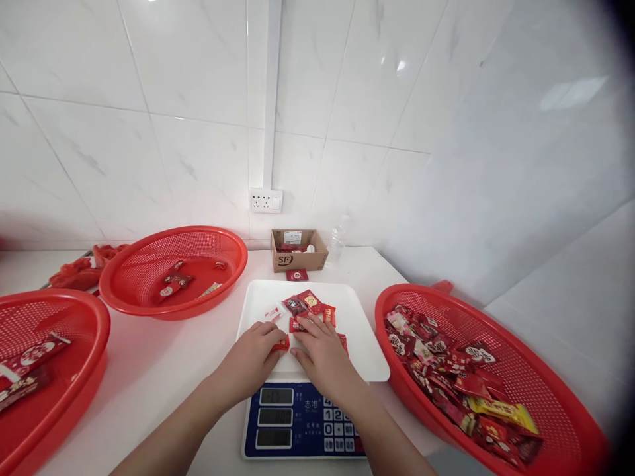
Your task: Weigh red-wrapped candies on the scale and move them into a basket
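My left hand (pixel 252 356) rests over the white weighing pan (pixel 364 360) of a digital scale. Its fingers and thumb are closed on a small red snack packet (pixel 282 344). Beside it my right hand (pixel 325 354) lies palm down with fingers spread, fingertips touching a dark red packet (pixel 296 325). More packets lie on the pan just beyond: a red one with a pale print (pixel 311 302), a white and red one (pixel 274 313), and another red one (pixel 329 316). One red packet (pixel 343 342) is partly hidden behind my right hand.
The scale's blue keypad panel (pixel 307 443) faces me. A red basket (pixel 560 396) full of packets stands at right; two red baskets (pixel 173 246) (pixel 102 324) at left hold a few. Behind are a cardboard box (pixel 300 259), a clear bottle (pixel 337 241) and red netting (pixel 74 272).
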{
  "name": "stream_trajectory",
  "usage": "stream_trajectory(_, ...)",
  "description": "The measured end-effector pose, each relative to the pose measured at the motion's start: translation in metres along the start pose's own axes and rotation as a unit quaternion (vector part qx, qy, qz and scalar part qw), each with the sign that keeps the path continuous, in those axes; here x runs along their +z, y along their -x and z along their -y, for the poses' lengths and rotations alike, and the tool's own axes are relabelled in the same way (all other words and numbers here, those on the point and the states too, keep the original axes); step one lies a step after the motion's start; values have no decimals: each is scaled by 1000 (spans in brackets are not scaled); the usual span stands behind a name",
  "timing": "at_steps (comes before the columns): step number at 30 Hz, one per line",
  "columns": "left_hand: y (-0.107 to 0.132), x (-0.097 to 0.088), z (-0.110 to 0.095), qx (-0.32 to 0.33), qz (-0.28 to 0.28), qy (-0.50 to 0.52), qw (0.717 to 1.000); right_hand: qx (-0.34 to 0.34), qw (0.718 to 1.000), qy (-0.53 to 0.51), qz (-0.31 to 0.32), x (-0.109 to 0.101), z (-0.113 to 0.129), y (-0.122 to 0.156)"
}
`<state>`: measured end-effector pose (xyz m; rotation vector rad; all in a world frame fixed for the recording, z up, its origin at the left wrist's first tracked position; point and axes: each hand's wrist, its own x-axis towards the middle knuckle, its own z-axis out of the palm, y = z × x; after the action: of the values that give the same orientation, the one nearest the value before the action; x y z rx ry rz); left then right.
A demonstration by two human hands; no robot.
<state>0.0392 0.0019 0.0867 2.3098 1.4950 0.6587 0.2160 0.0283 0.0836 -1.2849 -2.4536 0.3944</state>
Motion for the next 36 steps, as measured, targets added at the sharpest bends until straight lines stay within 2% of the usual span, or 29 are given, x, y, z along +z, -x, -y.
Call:
stream_trajectory(5,-2,-6,3,-7,13,14,1000,-6,998,-39,-47,-4,1,5)
stream_trajectory(9,-4,-7,4,-29,21,6,999,21,997,-35,-68,-5,3,4)
stream_trajectory(14,-2,-11,4,-39,30,16,999,17,998,-32,-56,-1,6,2)
stream_trajectory(18,0,-18,8,-88,14,31,996,18,998,-35,-48,-1,6,0)
stream_trajectory(24,-1,-20,12,-131,-1,54,990,88,993,-8,-80,-10,-21,-8)
stream_trajectory(29,-1,-17,14,-121,-1,70,990,143,987,17,-69,-16,-42,-11)
stream_trajectory(36,2,-16,16,-72,24,71,995,116,993,-1,-36,-17,-30,-9)
